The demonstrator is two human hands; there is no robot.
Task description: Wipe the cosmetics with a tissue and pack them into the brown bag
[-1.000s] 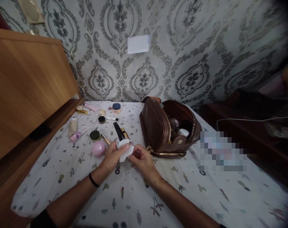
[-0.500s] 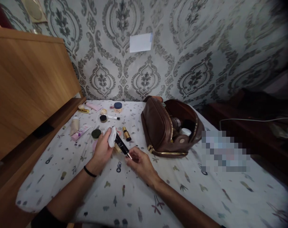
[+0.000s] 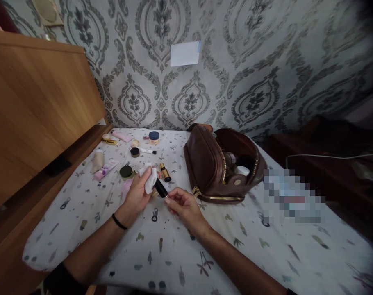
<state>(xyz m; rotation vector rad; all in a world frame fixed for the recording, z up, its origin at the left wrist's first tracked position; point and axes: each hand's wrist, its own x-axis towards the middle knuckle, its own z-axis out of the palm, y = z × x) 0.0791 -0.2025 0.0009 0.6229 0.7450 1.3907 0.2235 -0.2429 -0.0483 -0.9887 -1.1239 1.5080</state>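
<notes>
A white cloth or tissue [image 3: 148, 179] is pressed by my left hand [image 3: 137, 196] around the upper part of a black tube [image 3: 160, 188]. The thin lower end of the tube is pinched between the fingertips of my right hand [image 3: 183, 207]. Just beyond the tube lies a gold and black bottle [image 3: 165, 173]. Beside my left hand are a jar with a dark green lid [image 3: 126, 171] and a round pink item [image 3: 126, 186], partly hidden by the hand.
An open brown bag [image 3: 205, 164] holding several containers stands right of my hands. Farther back lie a blue-lidded jar [image 3: 153, 137], a black-lidded jar [image 3: 135, 152] and several tubes. A wooden cabinet [image 3: 45, 102] borders the left side; a blurred packet [image 3: 292, 196] lies at right.
The cloth has slid down the black tube and covers more of it, with my left hand slightly lower and farther right. My right hand still pinches the tube's end.
</notes>
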